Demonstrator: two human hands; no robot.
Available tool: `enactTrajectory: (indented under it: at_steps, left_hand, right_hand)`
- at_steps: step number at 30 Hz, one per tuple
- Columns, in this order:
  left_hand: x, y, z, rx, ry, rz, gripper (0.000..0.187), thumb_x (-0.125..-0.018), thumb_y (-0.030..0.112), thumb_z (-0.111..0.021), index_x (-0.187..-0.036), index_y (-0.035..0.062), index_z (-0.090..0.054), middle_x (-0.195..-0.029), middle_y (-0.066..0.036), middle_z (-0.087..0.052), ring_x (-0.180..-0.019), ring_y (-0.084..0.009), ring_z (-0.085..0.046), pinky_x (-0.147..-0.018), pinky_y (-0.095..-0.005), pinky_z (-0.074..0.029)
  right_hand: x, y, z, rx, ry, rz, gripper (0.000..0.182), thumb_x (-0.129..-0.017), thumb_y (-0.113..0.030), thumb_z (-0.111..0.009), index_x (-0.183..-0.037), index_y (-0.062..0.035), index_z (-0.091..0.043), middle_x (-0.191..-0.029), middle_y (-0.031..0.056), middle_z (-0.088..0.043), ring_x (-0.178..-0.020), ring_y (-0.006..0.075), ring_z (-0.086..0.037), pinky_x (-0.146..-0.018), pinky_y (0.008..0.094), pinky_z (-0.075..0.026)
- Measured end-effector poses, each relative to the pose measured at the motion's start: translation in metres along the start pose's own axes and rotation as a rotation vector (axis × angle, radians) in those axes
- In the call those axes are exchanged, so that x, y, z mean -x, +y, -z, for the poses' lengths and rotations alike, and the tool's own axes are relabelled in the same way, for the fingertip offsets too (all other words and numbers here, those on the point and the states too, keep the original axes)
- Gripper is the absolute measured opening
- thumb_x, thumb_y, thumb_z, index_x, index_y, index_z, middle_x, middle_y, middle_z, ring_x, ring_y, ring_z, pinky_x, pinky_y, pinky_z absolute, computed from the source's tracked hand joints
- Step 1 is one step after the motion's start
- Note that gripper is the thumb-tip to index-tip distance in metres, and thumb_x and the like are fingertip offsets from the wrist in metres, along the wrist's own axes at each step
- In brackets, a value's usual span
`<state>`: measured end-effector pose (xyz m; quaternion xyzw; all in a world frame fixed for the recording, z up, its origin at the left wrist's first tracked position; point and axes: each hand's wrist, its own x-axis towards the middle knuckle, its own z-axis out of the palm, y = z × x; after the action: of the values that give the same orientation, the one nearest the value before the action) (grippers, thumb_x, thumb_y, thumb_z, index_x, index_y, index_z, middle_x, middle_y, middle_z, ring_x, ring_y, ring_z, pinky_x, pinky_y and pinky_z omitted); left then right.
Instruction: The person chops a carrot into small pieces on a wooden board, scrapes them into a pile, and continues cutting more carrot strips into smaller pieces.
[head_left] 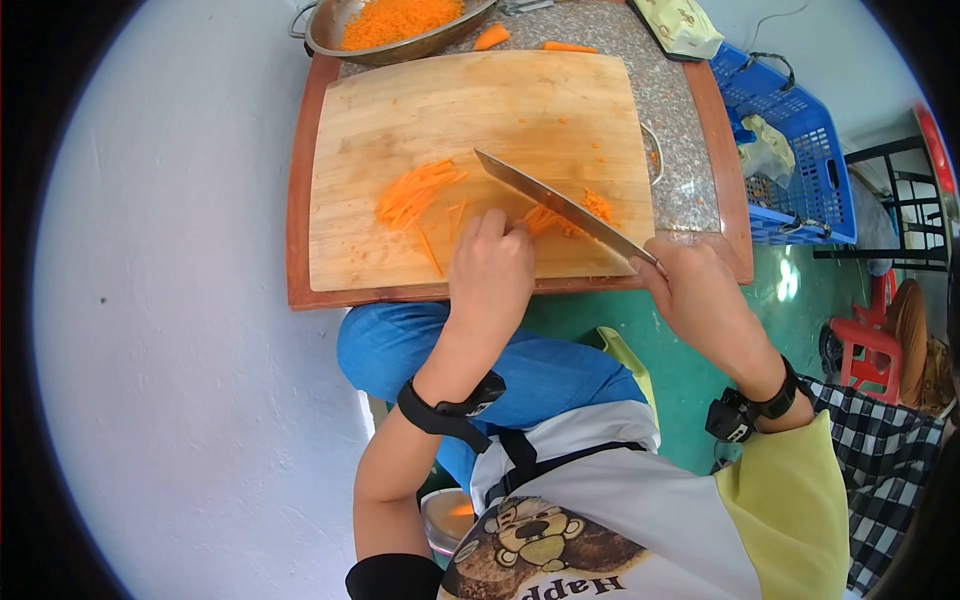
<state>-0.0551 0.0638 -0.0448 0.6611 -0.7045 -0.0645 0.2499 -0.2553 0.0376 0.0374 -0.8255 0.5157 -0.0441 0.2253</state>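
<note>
My right hand [700, 295] grips the handle of a broad kitchen knife [560, 203], its blade slanting up and left over the wooden cutting board [480, 100]. Curled on the board's near part, my left hand [492, 260] holds down carrot strips [541, 220], which poke out from its fingertips toward the blade. To the right of the blade lies finely chopped carrot [597, 206]. A pile of carrot sticks [415, 193] rests left of my left hand, with a few loose ones beside it. The fingertips of my left hand are partly hidden.
A metal pan [400, 48] of chopped carrot stands at the table's far left. Carrot pieces [491, 38] lie behind the board on the speckled tabletop [680, 130]. Right of the table are a blue plastic crate [790, 200] and a red stool [868, 350]. A wall [180, 300] runs along the left.
</note>
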Motion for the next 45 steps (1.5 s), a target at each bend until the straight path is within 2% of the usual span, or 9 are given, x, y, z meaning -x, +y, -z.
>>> enactTrajectory:
  at_steps: [7, 20, 26, 32, 37, 40, 45]
  left_hand:
    - [0.001, 0.000, -0.002, -0.013, 0.013, -0.005, 0.011, -0.078, 0.009, -0.064, -0.083, 0.0004, -0.069, -0.078, -0.012, -0.056, -0.077, -0.0301, -0.057, -0.068, -0.0394, -0.048]
    - [0.000, 0.000, -0.002, -0.017, 0.023, 0.007, 0.012, -0.078, 0.010, -0.064, -0.083, 0.0008, -0.070, -0.079, -0.012, -0.058, -0.078, -0.0296, -0.059, -0.067, -0.0389, -0.050]
    - [-0.001, 0.001, 0.000, -0.011, 0.016, 0.004, 0.012, -0.077, 0.010, -0.064, -0.083, 0.0006, -0.070, -0.079, -0.012, -0.058, -0.078, -0.0294, -0.059, -0.069, -0.0387, -0.050]
    - [-0.001, 0.002, 0.000, -0.023, -0.002, 0.017, 0.012, -0.077, 0.009, -0.064, -0.083, 0.0008, -0.069, -0.079, -0.012, -0.058, -0.079, -0.0294, -0.059, -0.069, -0.0389, -0.049]
    - [0.000, 0.002, -0.001, -0.047, -0.009, 0.014, 0.011, -0.075, 0.008, -0.063, -0.080, 0.0006, -0.069, -0.079, -0.012, -0.058, -0.079, -0.0298, -0.058, -0.070, -0.0391, -0.049]
    - [-0.001, 0.003, -0.003, -0.043, 0.009, -0.017, 0.010, -0.074, 0.007, -0.063, -0.079, 0.0003, -0.068, -0.079, -0.012, -0.058, -0.078, -0.0302, -0.058, -0.069, -0.0392, -0.049]
    - [-0.001, 0.001, -0.004, -0.067, 0.028, -0.029, 0.010, -0.073, 0.006, -0.064, -0.079, -0.0002, -0.068, -0.078, -0.013, -0.057, -0.076, -0.0298, -0.058, -0.067, -0.0388, -0.049]
  right_hand:
    - [-0.007, 0.000, -0.017, 0.021, 0.037, -0.002, 0.022, -0.088, -0.018, -0.057, -0.075, 0.0003, -0.056, -0.066, 0.0233, -0.059, -0.065, 0.0429, -0.059, -0.059, 0.0512, -0.046]
    - [0.009, -0.006, -0.001, -0.054, 0.045, -0.031, 0.020, -0.088, -0.016, -0.056, -0.076, 0.0004, -0.055, -0.065, 0.0239, -0.058, -0.064, 0.0444, -0.058, -0.058, 0.0514, -0.045]
    - [0.009, -0.003, -0.002, -0.065, 0.012, 0.009, 0.019, -0.088, -0.015, -0.055, -0.077, 0.0001, -0.055, -0.066, 0.0234, -0.059, -0.064, 0.0448, -0.058, -0.059, 0.0516, -0.046]
    - [0.007, -0.006, -0.010, -0.002, -0.051, -0.046, 0.017, -0.088, -0.014, -0.056, -0.080, 0.0003, -0.054, -0.068, 0.0234, -0.060, -0.067, 0.0420, -0.060, -0.058, 0.0498, -0.048]
    - [0.005, -0.008, -0.018, 0.117, -0.061, -0.017, 0.006, -0.082, -0.006, -0.055, -0.083, -0.0004, -0.054, -0.067, 0.0214, -0.060, -0.066, 0.0403, -0.062, -0.058, 0.0479, -0.050]
    - [-0.001, -0.014, -0.029, 0.113, -0.024, -0.044, 0.003, -0.079, -0.003, -0.054, -0.080, -0.0010, -0.054, -0.066, 0.0213, -0.060, -0.065, 0.0400, -0.063, -0.058, 0.0472, -0.050]
    - [-0.003, -0.014, -0.016, 0.036, 0.013, -0.048, 0.012, -0.085, -0.010, -0.054, -0.079, 0.0008, -0.055, -0.067, 0.0234, -0.060, -0.067, 0.0420, -0.062, -0.059, 0.0485, -0.050]
